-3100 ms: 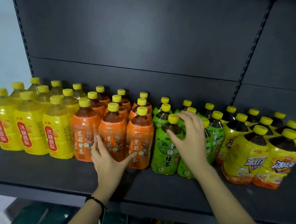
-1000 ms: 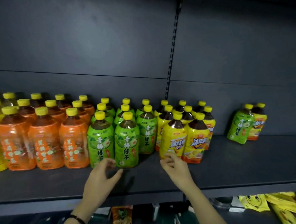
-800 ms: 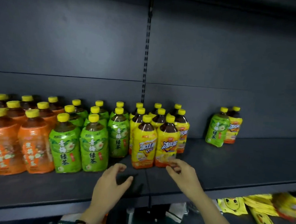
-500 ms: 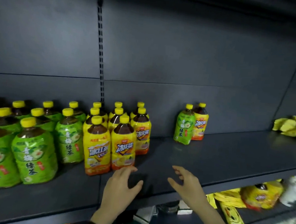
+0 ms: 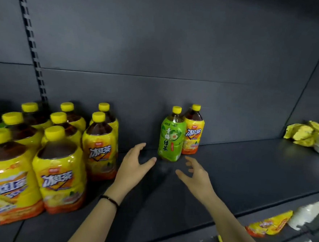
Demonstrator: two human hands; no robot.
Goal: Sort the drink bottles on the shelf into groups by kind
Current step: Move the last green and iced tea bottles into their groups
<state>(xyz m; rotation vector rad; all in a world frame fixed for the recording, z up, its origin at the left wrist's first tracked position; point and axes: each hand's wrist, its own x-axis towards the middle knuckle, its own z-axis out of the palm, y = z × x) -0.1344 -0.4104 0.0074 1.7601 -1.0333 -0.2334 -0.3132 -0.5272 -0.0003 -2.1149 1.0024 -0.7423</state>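
The view has swung far to the right along the shelf [image 5: 245,176]. A second ago the orange and green rows filled the left side; now they are gone from sight, and only the big group of yellow bottles [image 5: 57,163] stands at the left. So the sorted rows look done, I think, and the work has moved on to what is left over.

What is left is 2 stray bottles standing upright by the back wall, touching each other and well apart from the group: a green bottle [image 5: 170,138] and, just behind it to the right, a lone yellow bottle [image 5: 192,134]. Each one probably needs to go back to its own kind.

Both hands have come forward toward this pair. The left hand [image 5: 132,168] has its grip loose and empty, near the green bottle. The right hand [image 5: 195,175] is also spread and empty, just in front of it. Neither touches a bottle yet.

The nearest yellow bottles are cut off at the left edge and blurry. Yellow packets [image 5: 303,132] and something white at the far right are hard to make out. The lower shelf is smeared.
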